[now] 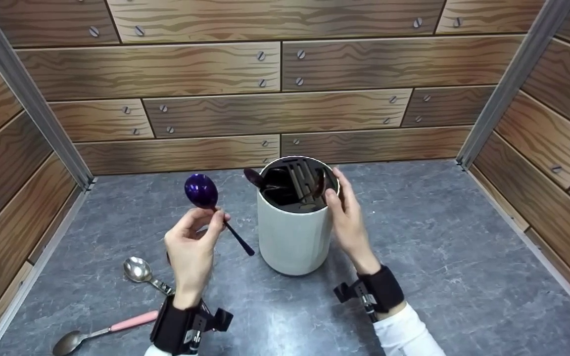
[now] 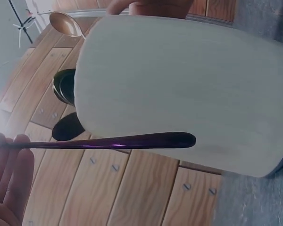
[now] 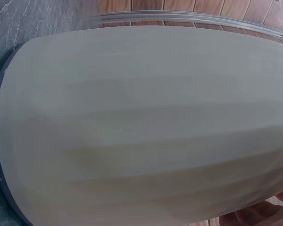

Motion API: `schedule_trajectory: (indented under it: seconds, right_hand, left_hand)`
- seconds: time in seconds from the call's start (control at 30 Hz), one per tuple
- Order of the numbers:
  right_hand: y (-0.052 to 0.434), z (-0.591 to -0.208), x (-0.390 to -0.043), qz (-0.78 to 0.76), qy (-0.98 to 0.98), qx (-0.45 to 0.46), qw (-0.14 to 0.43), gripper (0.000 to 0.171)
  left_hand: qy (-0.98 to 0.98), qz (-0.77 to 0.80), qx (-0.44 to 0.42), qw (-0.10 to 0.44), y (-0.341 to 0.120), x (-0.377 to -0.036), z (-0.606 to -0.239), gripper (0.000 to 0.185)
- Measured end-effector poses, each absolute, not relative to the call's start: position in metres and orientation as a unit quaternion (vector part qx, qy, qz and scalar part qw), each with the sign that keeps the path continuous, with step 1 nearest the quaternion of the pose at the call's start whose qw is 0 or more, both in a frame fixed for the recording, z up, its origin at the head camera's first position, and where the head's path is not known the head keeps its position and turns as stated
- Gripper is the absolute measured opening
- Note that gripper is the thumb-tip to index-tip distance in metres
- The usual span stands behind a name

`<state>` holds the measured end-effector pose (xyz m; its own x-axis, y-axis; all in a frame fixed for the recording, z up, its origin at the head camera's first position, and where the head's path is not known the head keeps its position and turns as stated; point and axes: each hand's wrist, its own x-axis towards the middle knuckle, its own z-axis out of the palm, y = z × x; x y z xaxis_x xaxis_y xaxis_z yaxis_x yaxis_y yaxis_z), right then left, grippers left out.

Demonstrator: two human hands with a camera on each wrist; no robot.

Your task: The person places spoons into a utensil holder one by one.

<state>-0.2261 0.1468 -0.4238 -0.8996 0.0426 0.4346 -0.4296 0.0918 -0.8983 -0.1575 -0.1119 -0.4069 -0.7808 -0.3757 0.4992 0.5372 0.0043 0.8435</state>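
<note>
A: Start with what is nearest; what lies at the bottom of the frame?

B: In the lower left of the head view, a pink-handled spoon (image 1: 102, 330) lies flat on the grey table (image 1: 438, 257); just above it rests a silver spoon (image 1: 142, 273), bowl up; both sit close to the left wrist.

A: And the hands?

B: The left hand (image 1: 191, 257), left of centre, has its fingers curled and pinches the handle of a purple spoon (image 1: 206, 200); the bowl points up, the dark handle slants down to the right, its tip just beside the pot (image 1: 294, 232) but apart from it; the left wrist view shows the handle (image 2: 118, 141) crossing in front of the pot's wall. The right hand (image 1: 348, 222) holds the pot's right side; fingers mostly straight along the wall, thumb hooked over the rim.

A: How much room around them?

B: Open table stretches to the right of the pot and behind it, up to the wooden walls (image 1: 275, 113); metal corner strips stand at upper left and upper right.

A: The pot itself?

B: White, round, upright at the centre; a dark slotted insert fills its top; a dark spoon (image 1: 254, 177) leans out over the left rim.
</note>
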Motion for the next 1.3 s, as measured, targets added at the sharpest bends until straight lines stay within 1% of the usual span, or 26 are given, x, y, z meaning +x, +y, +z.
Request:
schedule_trajectory:
  seconds: [0.4,0.5,0.63,0.77,0.83,1.0,1.3]
  right_hand:
    - [0.146,-0.423,-0.226,0.658,-0.719,0.134,0.181,0.056]
    - [0.145,-0.423,-0.226,0.655,-0.721,0.134,0.181,0.056]
    - [0.145,-0.424,-0.226,0.667,-0.710,0.145,0.175,0.056]
    - [0.146,-0.424,-0.226,0.675,-0.701,0.152,0.172,0.056]
    - [0.147,-0.425,-0.227,0.675,-0.702,0.149,0.172,0.057]
    - [0.147,-0.425,-0.227,0.673,-0.705,0.142,0.171,0.056]
    - [0.148,-0.425,-0.227,0.668,-0.710,0.139,0.175,0.056]
  left_hand:
    - [-0.592,-0.709,-0.141,0.356,-0.112,-0.140,-0.389,0.012]
    - [-0.586,-0.709,-0.148,0.363,-0.114,-0.133,-0.381,0.012]
    - [-0.584,-0.703,-0.160,0.372,-0.114,-0.127,-0.370,0.005]
    - [-0.577,-0.696,-0.201,0.377,-0.113,-0.126,-0.358,0.005]
    - [-0.578,-0.690,-0.216,0.378,-0.111,-0.126,-0.351,0.008]
    - [-0.586,-0.681,-0.235,0.371,-0.105,-0.127,-0.337,0.014]
    - [-0.589,-0.668,-0.265,0.371,-0.094,-0.135,-0.317,0.012]
